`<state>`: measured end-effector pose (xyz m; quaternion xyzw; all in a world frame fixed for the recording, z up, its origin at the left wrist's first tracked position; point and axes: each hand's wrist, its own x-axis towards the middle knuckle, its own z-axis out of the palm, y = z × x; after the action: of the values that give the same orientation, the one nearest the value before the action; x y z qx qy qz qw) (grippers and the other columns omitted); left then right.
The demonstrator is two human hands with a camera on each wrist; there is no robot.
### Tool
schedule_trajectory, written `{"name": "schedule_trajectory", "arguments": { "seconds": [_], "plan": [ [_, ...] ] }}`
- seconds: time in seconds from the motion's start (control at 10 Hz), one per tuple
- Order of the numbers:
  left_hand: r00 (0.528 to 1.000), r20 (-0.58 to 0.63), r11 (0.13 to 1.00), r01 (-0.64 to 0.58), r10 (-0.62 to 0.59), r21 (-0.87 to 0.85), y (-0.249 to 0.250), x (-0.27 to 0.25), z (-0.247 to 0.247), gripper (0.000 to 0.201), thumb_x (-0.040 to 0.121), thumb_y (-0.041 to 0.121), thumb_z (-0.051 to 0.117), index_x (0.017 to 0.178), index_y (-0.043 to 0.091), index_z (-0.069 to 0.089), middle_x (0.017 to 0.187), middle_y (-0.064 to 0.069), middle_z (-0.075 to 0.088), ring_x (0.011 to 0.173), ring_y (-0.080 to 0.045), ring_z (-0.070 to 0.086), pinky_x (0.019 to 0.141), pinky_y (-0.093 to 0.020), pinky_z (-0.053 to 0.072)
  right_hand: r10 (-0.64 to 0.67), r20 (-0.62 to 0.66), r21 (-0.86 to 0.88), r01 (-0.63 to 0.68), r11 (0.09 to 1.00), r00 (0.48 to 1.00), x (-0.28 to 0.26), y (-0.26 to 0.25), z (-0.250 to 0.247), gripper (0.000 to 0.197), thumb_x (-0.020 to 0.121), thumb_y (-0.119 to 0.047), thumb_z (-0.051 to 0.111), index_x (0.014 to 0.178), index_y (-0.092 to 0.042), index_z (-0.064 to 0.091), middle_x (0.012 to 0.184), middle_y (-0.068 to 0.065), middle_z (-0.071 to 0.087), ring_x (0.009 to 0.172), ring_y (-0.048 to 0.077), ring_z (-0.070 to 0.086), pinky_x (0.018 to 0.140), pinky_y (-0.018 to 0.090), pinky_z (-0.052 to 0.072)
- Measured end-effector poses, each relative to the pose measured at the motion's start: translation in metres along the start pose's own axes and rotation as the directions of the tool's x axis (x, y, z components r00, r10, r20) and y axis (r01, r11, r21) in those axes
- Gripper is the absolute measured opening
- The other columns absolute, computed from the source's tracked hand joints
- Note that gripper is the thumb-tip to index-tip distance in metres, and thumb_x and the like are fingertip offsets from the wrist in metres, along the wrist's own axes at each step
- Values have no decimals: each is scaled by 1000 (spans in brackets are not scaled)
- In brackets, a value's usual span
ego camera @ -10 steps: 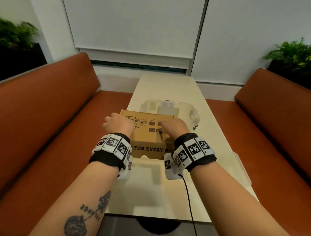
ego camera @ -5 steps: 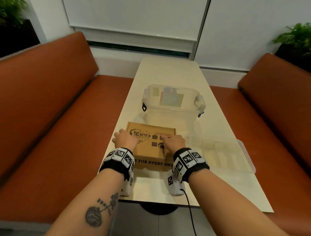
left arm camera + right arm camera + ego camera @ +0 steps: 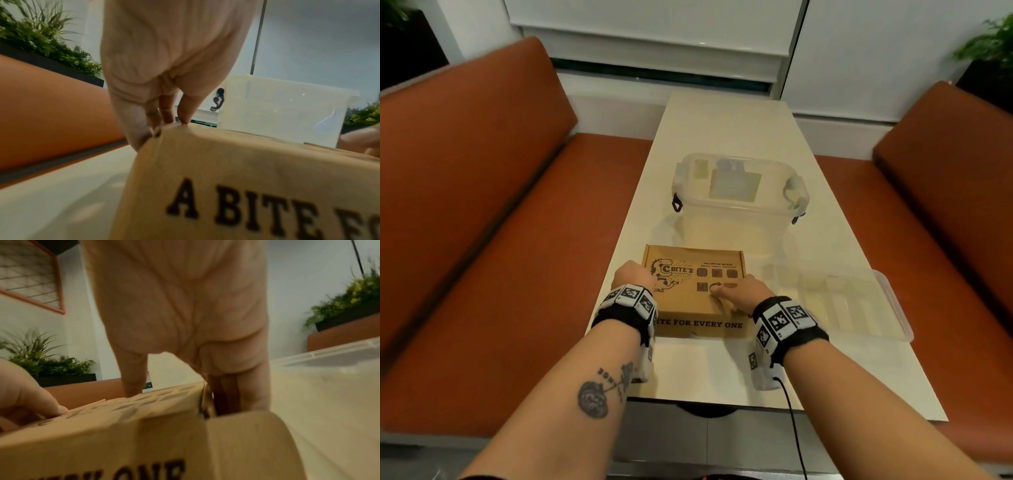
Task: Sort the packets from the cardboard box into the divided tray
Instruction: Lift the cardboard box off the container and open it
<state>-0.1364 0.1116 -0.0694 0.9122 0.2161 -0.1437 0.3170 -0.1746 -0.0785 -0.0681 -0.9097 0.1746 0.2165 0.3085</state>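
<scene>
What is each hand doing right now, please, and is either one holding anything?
Left hand: grips the left edge of the closed cardboard box, fingers curled over it.
Right hand: grips the box's right side, thumb on the lid, fingers down the side.

Quick count of what's on the table (image 3: 726,123): one cardboard box (image 3: 688,294), lid shut, so no idea how many packets are inside. One clear divided tray (image 3: 859,305) just to the right of it; the compartments are too see-through for me to count properly. One clear lidded tub (image 3: 739,195) behind the box, with two side latches showing. Two hands on the box, the left hand (image 3: 633,277) and the right hand (image 3: 743,291), and two wristbands with markers. Two orange benches, one each side. Two planters with greenery in the far corners.
</scene>
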Motion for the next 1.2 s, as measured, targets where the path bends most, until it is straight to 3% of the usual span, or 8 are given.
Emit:
{"name": "schedule_trajectory", "arguments": {
  "seconds": [0.1, 0.2, 0.3, 0.4, 0.5, 0.7, 0.9, 1.2],
  "plan": [
    [998, 35, 989, 58, -54, -138, 0, 4, -5, 30, 100, 10, 40, 115, -5, 60, 120, -20, 61, 111, -34, 58, 90, -34, 47, -21, 63, -186, 32, 982, 998, -6, -3, -8, 65, 90, -61, 43, 121, -5, 55, 123, 14, 57, 105, 26, 58, 79, 30, 45],
    [993, 99, 986, 73, -59, -151, -6, 13, -9, 34, 98, 14, 47, 127, -1, 56, 131, -17, 56, 121, -32, 54, 101, -36, 44, -25, 124, -263, 57, 963, 992, -8, -2, -17, 53, 91, -57, 44, 102, -8, 61, 110, 10, 62, 93, 21, 59, 75, 27, 45],
    [971, 219, 906, 173, -92, -386, -13, 20, -17, 37, 95, 15, 55, 127, -4, 55, 132, -20, 57, 122, -31, 54, 85, -26, 51, -26, 131, -250, 58, 967, 991, -13, -2, -27, 35, 89, -51, 54, 76, -19, 51, 85, -1, 58, 67, 8, 50, 55, 20, 37],
    [976, 216, 956, 96, -35, -276, -16, 21, -26, 37, 97, 17, 53, 127, -4, 55, 132, -19, 57, 123, -30, 54, 51, -14, 39, -115, 92, -156, 128, 979, 989, -18, -9, -40, 31, 89, -49, 56, 97, -19, 55, 108, 2, 61, 79, 9, 52, 64, 19, 38],
    [986, 158, 959, 96, -54, -266, -15, 19, -37, 31, 100, 15, 44, 123, 1, 58, 129, -18, 57, 111, -30, 56, 69, -25, 44, -149, 20, -164, 150, 975, 989, -22, -17, -54, 79, 84, -61, 54, 140, -8, 37, 141, 11, 47, 122, 25, 49, 94, 32, 39],
    [969, 247, 827, 137, 3, -546, -25, 29, -24, 19, 95, -1, 45, 104, -7, 61, 111, -26, 63, 87, -34, 59, 87, -47, 50, -274, 81, -148, 284, 948, 958, -35, -20, -78, 117, 59, -55, 81, 150, -28, 12, 123, 1, 56, 102, 17, 56, 85, 27, 44],
    [934, 348, 869, 102, 84, -483, -23, 24, -24, 38, 91, -12, 42, 127, -4, 52, 109, -25, 62, 94, -35, 57, 90, -48, 45, -491, -261, -327, 403, 855, 831, -27, -24, -82, 48, 83, -23, 67, 129, -24, 52, 111, 7, 51, 101, 22, 51, 82, 23, 37],
    [951, 307, 952, 53, 44, -302, -19, 20, -19, 44, 79, -8, 69, 122, 2, 62, 103, -22, 67, 87, -34, 63, 92, -50, 52, -468, -543, -239, 407, 882, 697, 6, -37, -106, 40, 85, 9, 42, 108, -9, 69, 107, 15, 63, 103, 29, 56, 86, 32, 44]
  ]
}}
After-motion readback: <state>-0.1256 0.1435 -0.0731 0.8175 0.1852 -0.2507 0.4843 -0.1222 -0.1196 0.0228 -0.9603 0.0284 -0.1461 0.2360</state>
